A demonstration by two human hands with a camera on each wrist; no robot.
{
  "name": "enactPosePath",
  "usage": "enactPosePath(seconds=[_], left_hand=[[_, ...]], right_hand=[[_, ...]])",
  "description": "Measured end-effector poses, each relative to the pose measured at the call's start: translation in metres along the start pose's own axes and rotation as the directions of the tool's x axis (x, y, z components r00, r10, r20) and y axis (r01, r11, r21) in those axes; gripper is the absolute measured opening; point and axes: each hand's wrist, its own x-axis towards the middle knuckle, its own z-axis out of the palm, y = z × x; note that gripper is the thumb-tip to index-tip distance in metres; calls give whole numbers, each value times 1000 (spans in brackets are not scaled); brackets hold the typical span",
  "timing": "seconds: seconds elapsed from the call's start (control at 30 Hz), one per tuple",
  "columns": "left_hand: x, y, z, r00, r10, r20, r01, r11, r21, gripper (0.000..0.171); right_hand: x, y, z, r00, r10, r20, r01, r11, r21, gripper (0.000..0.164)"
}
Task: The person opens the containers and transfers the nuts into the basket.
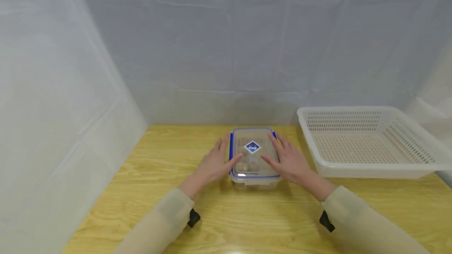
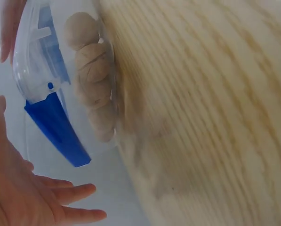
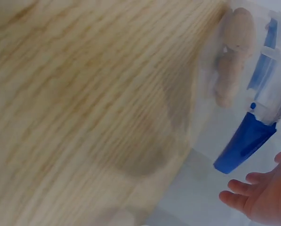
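Note:
A clear plastic food container (image 1: 251, 164) with a blue-edged lid and a diamond-shaped sticker (image 1: 252, 147) stands on the table between both hands. Brownish rounded lumps (image 2: 93, 84) lie inside it; their kind is unclear. My left hand (image 1: 213, 164) is at its left side, fingers extended and thumb over the lid's edge. On the right side, my right hand (image 1: 291, 162) has its fingers spread over the lid's edge. In the left wrist view a blue side latch (image 2: 58, 129) juts outward near the fingers. Another blue latch (image 3: 246, 143) sticks out similarly in the right wrist view.
A white perforated plastic basket (image 1: 367, 169) stands on the wooden table (image 1: 233, 222), to the right of the container. Pale sheeting (image 1: 219, 58) hangs behind the table and along its left side.

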Motion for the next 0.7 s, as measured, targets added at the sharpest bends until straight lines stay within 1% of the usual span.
enactPosePath(seconds=[0.1,0.23,0.3,0.4,0.47,0.57,0.7], left_hand=[[3,0,6,1000,23,-7,-23,996,-86,87],[7,0,14,999,48,0,-47,977,-207,87],[8,0,17,998,55,21,-48,966,-252,88],[8,0,21,996,55,64,-34,957,-288,90],[8,0,24,995,52,82,-24,952,-306,92],[8,0,27,995,49,87,-19,948,-319,90],[8,1,27,995,64,80,-34,944,-328,86]], right_hand=[[0,5,5,999,53,10,-54,997,61,77],[1,9,9,994,105,25,-108,985,137,76],[1,10,12,992,118,46,-124,976,178,75],[0,10,14,988,129,84,-145,960,239,74],[-1,10,16,986,130,103,-154,948,278,73],[-1,9,17,985,134,108,-163,929,332,69],[-2,8,19,982,160,101,-186,913,362,66]])
